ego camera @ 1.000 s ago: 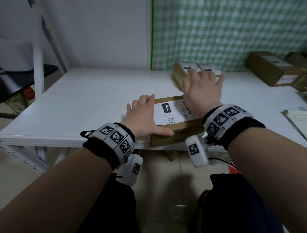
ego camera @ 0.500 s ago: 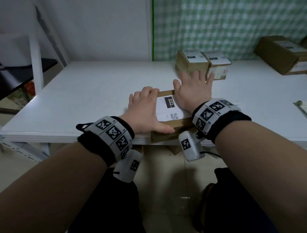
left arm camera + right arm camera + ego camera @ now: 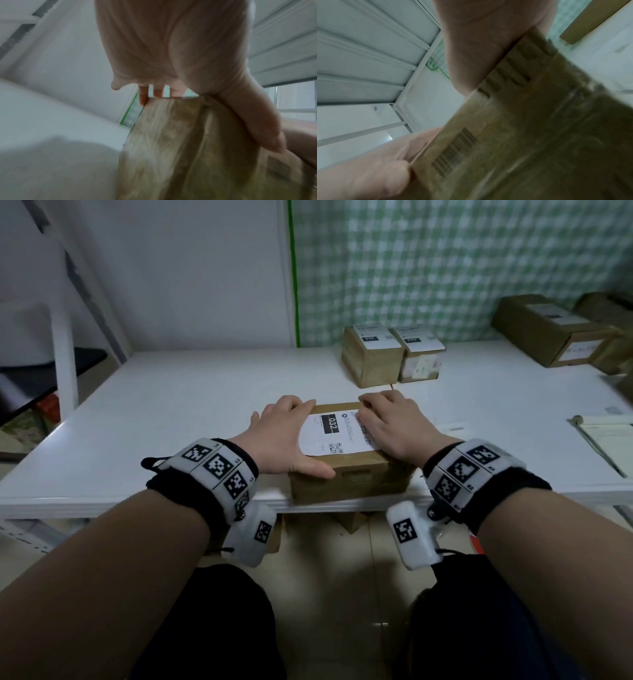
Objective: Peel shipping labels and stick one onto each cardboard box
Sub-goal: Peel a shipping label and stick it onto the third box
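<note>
Nearest the person, a cardboard box (image 3: pixel 349 474) stood at the front edge of the white counter (image 3: pixel 178 412), its near face about flush with that edge. A white shipping label (image 3: pixel 330 434) printed with "032" lay flat on the top of the box. The left hand (image 3: pixel 286 436) rested on the left part of the box top, thumb stretched along the near top edge and the fingers (image 3: pixel 294 405) bent over the far left corner; the left wrist view showed those fingertips hooked over the far edge of the cardboard. The right hand (image 3: pixel 394 426) covered the right part of the box top and the right side of the label, its fingers curled down at the far edge of the box. In the right wrist view the palm pressed on the top while a printed barcode showed on the side of the box, though the picture was blurred. Farther back, near the middle of the counter, two small boxes (image 3: pixel 390 356) stood touching side by side, each with a white label on top. At the far right a larger box (image 3: pixel 551 332) carried labels on its top and end face. A sheet of paper (image 3: pixel 609 440) lay at the right edge of the counter. Behind the counter hung a green checked cloth (image 3: pixel 445 261).
</note>
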